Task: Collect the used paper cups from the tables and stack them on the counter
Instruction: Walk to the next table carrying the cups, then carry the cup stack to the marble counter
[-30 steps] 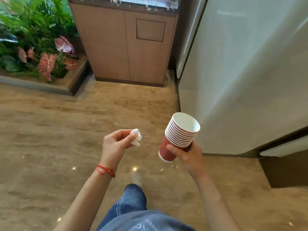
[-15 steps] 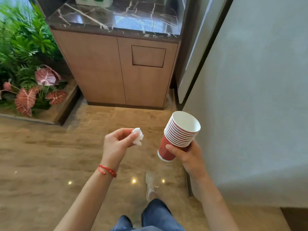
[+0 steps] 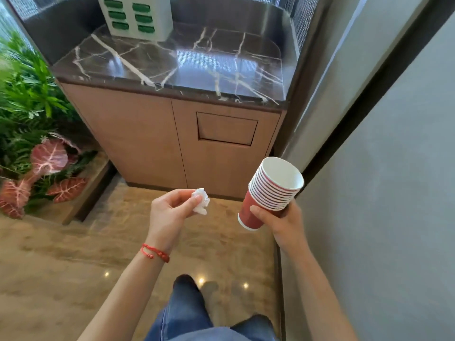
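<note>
a: what's in the right hand (image 3: 280, 221)?

b: a stack of red paper cups (image 3: 272, 193), nested one in another with white rims showing, tilted so the open mouth leans up and to the right. the fingers and thumb wrap round the lower part of the stack, near the bottom cup.

a: and the left hand (image 3: 167, 215)?

b: it pinches a small crumpled white tissue (image 3: 201, 204) between thumb and fingertips. a red string bracelet (image 3: 155, 252) sits on that wrist.

a: where are the cups relative to the counter (image 3: 172, 67)?

b: held in the air in front of it, lower than its dark marble top, and close to the grey wall (image 3: 384, 193) on the right. they are not touching the counter. the two hands are apart, tissue to the left of the stack.

a: anything on the counter?

b: a white box with green slots (image 3: 135, 16) stands at the back. below the top are wooden cabinet doors, the right one with a rectangular flap (image 3: 226, 129).

a: what else?

b: green and pink-leaved plants (image 3: 37, 143) in a bed on the left, a glossy tan stone floor (image 3: 61, 267), and the person's blue jeans (image 3: 197, 321) at the bottom edge.
</note>
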